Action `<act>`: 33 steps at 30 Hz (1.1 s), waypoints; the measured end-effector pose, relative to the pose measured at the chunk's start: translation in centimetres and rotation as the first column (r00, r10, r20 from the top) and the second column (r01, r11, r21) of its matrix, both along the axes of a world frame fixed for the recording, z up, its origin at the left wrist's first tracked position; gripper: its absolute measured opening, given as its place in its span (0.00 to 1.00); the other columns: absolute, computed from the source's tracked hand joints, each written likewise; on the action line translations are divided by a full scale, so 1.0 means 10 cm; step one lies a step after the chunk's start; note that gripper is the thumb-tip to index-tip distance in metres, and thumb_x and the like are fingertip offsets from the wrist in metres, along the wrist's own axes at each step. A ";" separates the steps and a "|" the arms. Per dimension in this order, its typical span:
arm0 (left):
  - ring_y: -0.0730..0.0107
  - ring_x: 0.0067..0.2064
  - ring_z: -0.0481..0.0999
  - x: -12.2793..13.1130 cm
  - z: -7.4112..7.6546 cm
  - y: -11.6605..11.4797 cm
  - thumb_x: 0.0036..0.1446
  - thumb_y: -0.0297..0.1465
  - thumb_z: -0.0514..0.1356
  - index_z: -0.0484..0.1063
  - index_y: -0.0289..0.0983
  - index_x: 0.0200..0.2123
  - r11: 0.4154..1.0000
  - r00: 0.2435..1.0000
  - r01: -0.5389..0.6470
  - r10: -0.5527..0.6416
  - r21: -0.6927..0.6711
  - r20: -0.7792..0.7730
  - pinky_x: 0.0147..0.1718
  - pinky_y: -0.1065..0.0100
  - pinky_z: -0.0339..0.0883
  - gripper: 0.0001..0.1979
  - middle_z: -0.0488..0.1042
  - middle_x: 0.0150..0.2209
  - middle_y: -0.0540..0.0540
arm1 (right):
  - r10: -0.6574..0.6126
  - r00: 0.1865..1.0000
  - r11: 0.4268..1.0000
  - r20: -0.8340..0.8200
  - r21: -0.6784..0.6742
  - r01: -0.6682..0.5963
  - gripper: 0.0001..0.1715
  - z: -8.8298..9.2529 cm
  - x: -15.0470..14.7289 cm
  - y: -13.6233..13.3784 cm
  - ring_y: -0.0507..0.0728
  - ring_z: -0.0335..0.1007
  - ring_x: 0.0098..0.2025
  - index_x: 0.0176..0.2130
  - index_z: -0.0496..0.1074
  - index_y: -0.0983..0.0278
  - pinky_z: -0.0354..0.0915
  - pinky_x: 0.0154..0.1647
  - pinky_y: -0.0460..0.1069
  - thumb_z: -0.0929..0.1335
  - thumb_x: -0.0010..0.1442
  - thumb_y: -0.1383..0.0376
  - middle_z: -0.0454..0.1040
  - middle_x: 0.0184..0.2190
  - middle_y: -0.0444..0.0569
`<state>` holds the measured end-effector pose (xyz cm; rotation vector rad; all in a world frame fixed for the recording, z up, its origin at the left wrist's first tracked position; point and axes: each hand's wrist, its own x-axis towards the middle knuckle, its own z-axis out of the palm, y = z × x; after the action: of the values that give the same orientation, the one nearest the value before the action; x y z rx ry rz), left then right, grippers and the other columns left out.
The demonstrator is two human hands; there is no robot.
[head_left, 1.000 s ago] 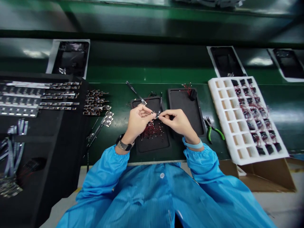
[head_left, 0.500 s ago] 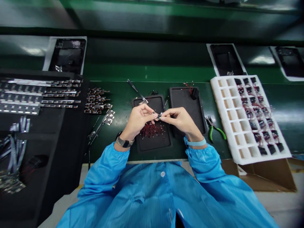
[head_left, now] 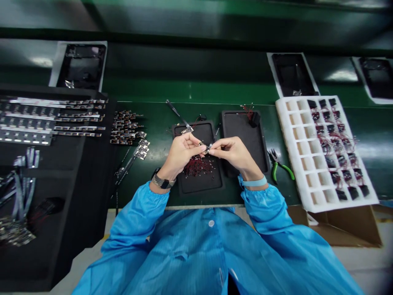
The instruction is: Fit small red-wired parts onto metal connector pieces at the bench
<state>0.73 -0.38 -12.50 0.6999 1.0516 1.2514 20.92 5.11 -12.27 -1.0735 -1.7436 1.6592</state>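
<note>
Centre of frame: my left hand (head_left: 183, 153) and right hand (head_left: 231, 152) pinch a small part (head_left: 206, 150) from opposite sides, probably to steady it; wires (head_left: 197, 166) lie in the tray (head_left: 201, 186) beneath, presumably for easy reach.

Black and silver mingle on the small electronic part (head_left: 206, 149) in the grip. Just below it, thin wires (head_left: 196, 167) show dark red, white-tipped, against a black tray (head_left: 201, 189). Right of the grip, pliers (head_left: 275, 162) have bright green handles; farther right, a foam tray (head_left: 344, 204) is white.
</note>
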 end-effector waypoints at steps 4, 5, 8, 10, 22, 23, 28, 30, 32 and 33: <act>0.70 0.26 0.81 0.00 0.00 0.00 0.43 0.30 0.77 0.70 0.35 0.29 1.000 1.000 0.002 -0.002 -0.015 -0.004 0.31 0.67 0.78 0.18 0.80 0.27 0.47 | 0.002 1.000 1.000 -0.002 0.001 -0.002 0.19 0.01 -0.01 0.00 0.49 0.56 0.25 0.33 0.83 0.67 0.53 0.27 0.48 0.79 0.55 0.52 0.65 0.20 0.41; 0.70 0.26 0.81 0.01 0.00 0.00 0.43 0.30 0.77 0.70 0.35 0.29 1.000 1.000 0.003 -0.003 -0.015 -0.004 0.31 0.67 0.78 0.18 0.80 0.27 0.47 | 0.004 1.000 1.000 -0.002 0.000 -0.004 0.19 0.01 -0.01 0.00 0.49 0.56 0.25 0.33 0.83 0.67 0.53 0.27 0.48 0.79 0.55 0.52 0.65 0.20 0.41; 0.70 0.26 0.81 0.02 0.01 0.00 0.44 0.30 0.77 0.71 0.35 0.29 1.000 1.000 0.009 -0.009 -0.013 -0.011 0.31 0.67 0.77 0.17 0.80 0.26 0.47 | 0.020 1.000 1.000 0.011 -0.005 -0.020 0.19 0.03 -0.01 0.00 0.49 0.57 0.24 0.33 0.83 0.67 0.55 0.27 0.48 0.79 0.56 0.52 0.66 0.20 0.41; 0.70 0.26 0.80 0.02 0.04 -0.01 0.45 0.31 0.77 0.71 0.35 0.29 1.000 1.000 0.011 -0.011 -0.002 -0.024 0.32 0.67 0.77 0.17 0.80 0.27 0.47 | 0.038 0.999 0.999 0.016 -0.003 -0.038 0.19 0.06 -0.01 0.00 0.50 0.61 0.25 0.34 0.83 0.66 0.58 0.28 0.48 0.78 0.57 0.52 0.68 0.20 0.42; 0.72 0.30 0.77 -0.48 0.32 0.00 0.48 0.33 0.77 0.73 0.39 0.35 0.913 0.940 -0.335 0.341 0.233 0.020 0.31 0.68 0.75 0.17 0.77 0.34 0.49 | 0.009 0.923 0.812 0.384 0.536 -0.231 0.07 0.04 -0.14 -0.12 0.63 0.71 0.48 0.44 0.80 0.61 0.61 0.55 0.59 0.73 0.67 0.62 0.81 0.42 0.52; 0.72 0.30 0.77 -0.49 0.31 0.00 0.48 0.34 0.76 0.73 0.39 0.36 0.912 0.940 -0.335 0.341 0.235 0.017 0.31 0.68 0.75 0.17 0.77 0.34 0.49 | -0.016 0.914 0.795 0.405 0.560 -0.234 0.07 0.02 -0.17 -0.13 0.63 0.70 0.49 0.45 0.80 0.61 0.61 0.55 0.60 0.72 0.67 0.62 0.81 0.43 0.52; 0.73 0.29 0.76 -0.43 0.28 0.02 0.49 0.34 0.77 0.72 0.38 0.36 0.909 0.937 -0.335 0.349 0.247 -0.015 0.30 0.69 0.74 0.17 0.76 0.34 0.49 | -0.309 0.867 0.716 0.390 0.696 -0.058 0.08 -0.08 -0.27 -0.14 0.67 0.65 0.49 0.43 0.79 0.62 0.63 0.53 0.61 0.70 0.68 0.60 0.74 0.41 0.55; 0.73 0.29 0.77 -0.40 0.27 0.03 0.49 0.34 0.76 0.73 0.38 0.35 0.911 0.936 -0.331 0.350 0.245 -0.037 0.30 0.70 0.74 0.17 0.76 0.33 0.49 | -0.341 0.828 0.692 0.446 0.715 -0.099 0.11 -0.13 -0.33 -0.14 0.69 0.63 0.50 0.44 0.78 0.63 0.62 0.51 0.62 0.72 0.66 0.58 0.73 0.43 0.57; 0.73 0.30 0.77 -0.38 0.24 0.03 0.49 0.34 0.76 0.73 0.38 0.35 0.917 0.938 -0.318 0.342 0.241 -0.061 0.30 0.70 0.74 0.16 0.77 0.33 0.49 | -0.351 0.796 0.686 0.493 0.714 -0.141 0.12 -0.16 -0.38 -0.15 0.70 0.61 0.50 0.45 0.78 0.63 0.60 0.49 0.62 0.72 0.66 0.58 0.73 0.44 0.58; 0.73 0.30 0.78 -0.37 0.22 0.03 0.50 0.34 0.76 0.73 0.38 0.35 0.918 0.938 -0.313 0.339 0.242 -0.071 0.30 0.70 0.74 0.16 0.77 0.33 0.49 | -0.355 0.786 0.690 0.505 0.710 -0.144 0.11 -0.17 -0.41 -0.16 0.70 0.61 0.51 0.45 0.78 0.63 0.60 0.48 0.62 0.72 0.66 0.59 0.73 0.44 0.58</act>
<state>-3.01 -0.08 -10.28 0.7982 1.1612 1.6577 16.85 3.48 -13.98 -1.3332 -2.3611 0.3736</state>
